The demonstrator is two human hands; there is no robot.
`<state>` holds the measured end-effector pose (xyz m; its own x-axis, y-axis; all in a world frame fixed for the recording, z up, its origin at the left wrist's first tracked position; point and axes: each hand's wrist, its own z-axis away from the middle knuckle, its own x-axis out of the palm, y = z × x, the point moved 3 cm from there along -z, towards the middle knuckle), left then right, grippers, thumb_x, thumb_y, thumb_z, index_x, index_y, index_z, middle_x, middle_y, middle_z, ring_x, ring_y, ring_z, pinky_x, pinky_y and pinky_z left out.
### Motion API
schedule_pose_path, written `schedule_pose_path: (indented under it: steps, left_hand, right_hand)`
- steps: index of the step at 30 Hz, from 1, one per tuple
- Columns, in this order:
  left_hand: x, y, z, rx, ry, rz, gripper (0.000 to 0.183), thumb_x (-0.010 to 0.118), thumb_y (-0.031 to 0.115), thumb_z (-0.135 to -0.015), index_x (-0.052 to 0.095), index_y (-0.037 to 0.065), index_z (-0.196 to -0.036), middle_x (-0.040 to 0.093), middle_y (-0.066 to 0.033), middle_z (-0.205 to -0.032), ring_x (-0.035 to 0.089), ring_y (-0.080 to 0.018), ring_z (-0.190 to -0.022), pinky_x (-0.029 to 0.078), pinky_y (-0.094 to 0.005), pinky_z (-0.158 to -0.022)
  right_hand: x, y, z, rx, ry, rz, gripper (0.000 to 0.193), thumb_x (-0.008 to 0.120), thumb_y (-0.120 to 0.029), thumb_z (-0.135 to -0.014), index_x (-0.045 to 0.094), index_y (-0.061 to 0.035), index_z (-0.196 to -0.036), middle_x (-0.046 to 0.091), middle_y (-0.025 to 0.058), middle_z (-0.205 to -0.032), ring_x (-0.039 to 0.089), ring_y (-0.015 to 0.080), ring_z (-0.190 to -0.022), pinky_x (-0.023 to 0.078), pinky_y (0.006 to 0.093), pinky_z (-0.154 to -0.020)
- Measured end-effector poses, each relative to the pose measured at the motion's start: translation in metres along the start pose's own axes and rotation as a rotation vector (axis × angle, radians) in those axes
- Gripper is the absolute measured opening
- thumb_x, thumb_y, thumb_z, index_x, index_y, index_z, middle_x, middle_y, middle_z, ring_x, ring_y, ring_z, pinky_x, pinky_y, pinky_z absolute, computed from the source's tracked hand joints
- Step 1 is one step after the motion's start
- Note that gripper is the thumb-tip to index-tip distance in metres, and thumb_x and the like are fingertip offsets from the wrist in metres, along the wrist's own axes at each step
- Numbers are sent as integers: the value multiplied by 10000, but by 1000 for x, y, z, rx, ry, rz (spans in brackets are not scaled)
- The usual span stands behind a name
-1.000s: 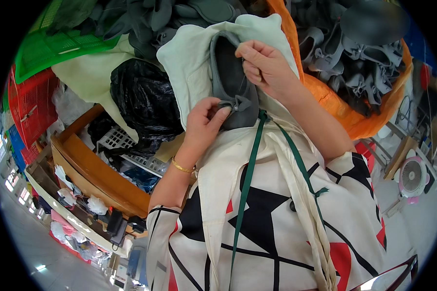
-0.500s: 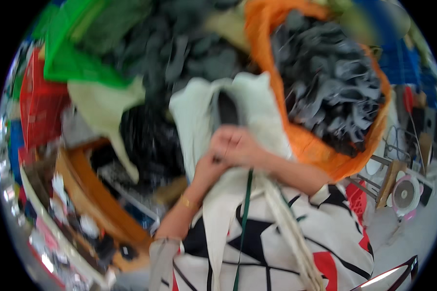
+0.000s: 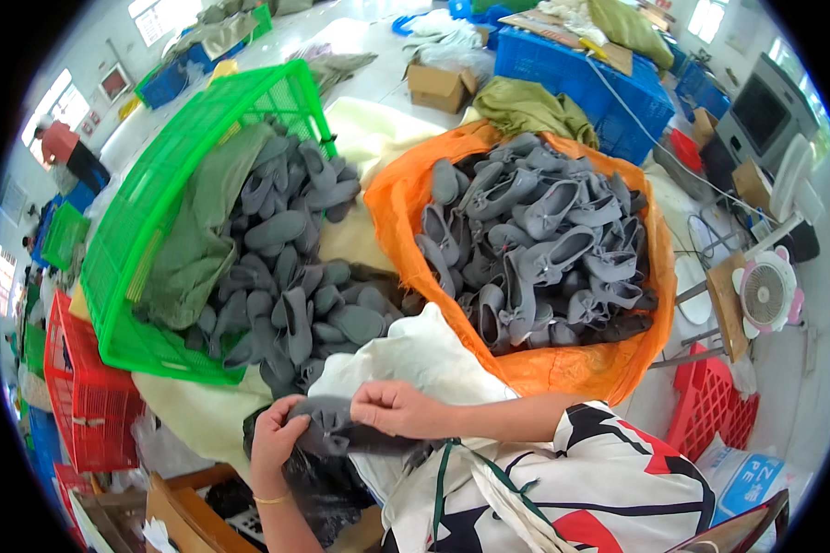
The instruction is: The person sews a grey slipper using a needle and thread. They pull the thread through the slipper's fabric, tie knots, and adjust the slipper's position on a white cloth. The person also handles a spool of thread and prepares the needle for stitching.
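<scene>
A grey flat shoe (image 3: 337,428) with a small bow lies sideways between my hands, low in the view. My left hand (image 3: 278,431) grips one end of it, thumb on top. Above the shoe's other end, my right hand (image 3: 398,409) is closed in a pinch; whatever its fingertips hold is too small to make out. White cloth (image 3: 406,355) spreads over my lap under the shoe. Just ahead, an orange sack (image 3: 516,373) is full of grey shoes with bows (image 3: 535,221). More grey shoes (image 3: 281,230) spill from a tipped green crate (image 3: 120,286).
Red crates (image 3: 88,405) stand at the left beside a wooden drawer (image 3: 180,511). A black plastic bag (image 3: 327,498) lies below my left hand. On the right are a small fan (image 3: 767,290) and a red plastic chair (image 3: 705,405). Blue crates (image 3: 581,88) stand behind the sack.
The view has tilted up and sharpened, showing more of the room. My hands, previously together over the white cloth, are now apart, and the shoe lies sideways between them.
</scene>
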<state>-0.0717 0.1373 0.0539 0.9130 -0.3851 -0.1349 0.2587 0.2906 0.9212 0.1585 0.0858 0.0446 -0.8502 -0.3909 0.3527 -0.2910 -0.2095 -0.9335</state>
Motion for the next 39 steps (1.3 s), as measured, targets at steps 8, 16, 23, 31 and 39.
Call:
schedule_pose_path:
  steps: [8, 16, 23, 31, 39]
  left_hand:
    - [-6, -106, -69, 128, 95, -397, 278, 647, 115, -846, 666, -2, -1098, 669, -72, -1023, 612, -192, -930, 486, -309, -850]
    - [22, -65, -2, 231, 774, -529, 246, 646, 253, -908, 600, 34, -806, 594, -114, -728, 587, -303, -691, 453, -414, -627]
    - [43, -86, 15, -334, 429, -41, 544, 577, 493, -942, 623, 13, -692, 577, -37, -551, 542, -133, -450, 438, -257, -476]
    - [40, -101, -14, 36, 548, 69, 220, 672, 207, -910, 615, 4, -846, 604, 8, -678, 528, -62, -596, 438, -231, -555]
    - [56, -110, -24, 151, 737, -347, 249, 621, 234, -936, 526, 19, -852, 596, -182, -713, 567, -388, -627, 451, -414, -566]
  right_hand:
    - [-31, 71, -29, 7, 248, 354, 146, 563, -114, -934, 581, -104, -1079, 530, -25, -782, 492, 53, -715, 447, 254, -634]
    - [-42, 80, -39, -149, 142, 1002, 160, 602, -136, -901, 632, -23, -1009, 590, 163, -830, 590, 339, -760, 471, 400, -680]
    - [-23, 84, -47, -30, -17, 1077, 228, 680, -246, -858, 620, -34, -802, 590, 127, -769, 591, 320, -749, 474, 415, -649]
    - [-15, 85, -38, 84, 78, 863, 280, 718, -268, -828, 597, -31, -740, 578, 120, -701, 574, 303, -643, 450, 403, -585]
    - [-21, 84, -47, 61, 169, 879, 314, 704, -236, -819, 563, -4, -660, 553, 140, -630, 558, 324, -592, 433, 412, -547]
